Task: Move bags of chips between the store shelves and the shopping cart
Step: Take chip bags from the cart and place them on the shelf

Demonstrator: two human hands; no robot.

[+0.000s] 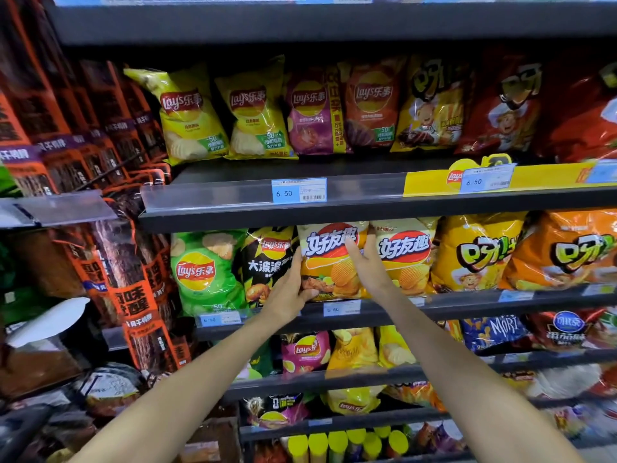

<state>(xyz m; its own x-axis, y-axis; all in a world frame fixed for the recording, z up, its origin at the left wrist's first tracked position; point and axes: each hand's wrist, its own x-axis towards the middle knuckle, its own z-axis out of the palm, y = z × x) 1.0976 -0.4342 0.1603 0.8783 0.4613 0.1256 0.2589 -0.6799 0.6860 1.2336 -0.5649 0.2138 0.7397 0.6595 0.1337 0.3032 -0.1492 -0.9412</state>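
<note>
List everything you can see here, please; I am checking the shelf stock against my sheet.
yellow Lay's chip bags: two, yellow, upper shelf left.
purple Lay's chip bag: one, purple, upper shelf, right of the yellow ones.
green Lay's chip bag: one, green, middle shelf left.
black Lay's wavy chip bag: one, black, right of the green bag.
cream-and-orange ridged chip bags: two, cream and orange, middle shelf centre; the left one is held.
blue price tags: several, blue and white, shelf edges.
yellow-lidded canisters: several, bottom shelf.
left hand: grips the held bag's left edge.
right hand: fingers lie on its front.
</note>
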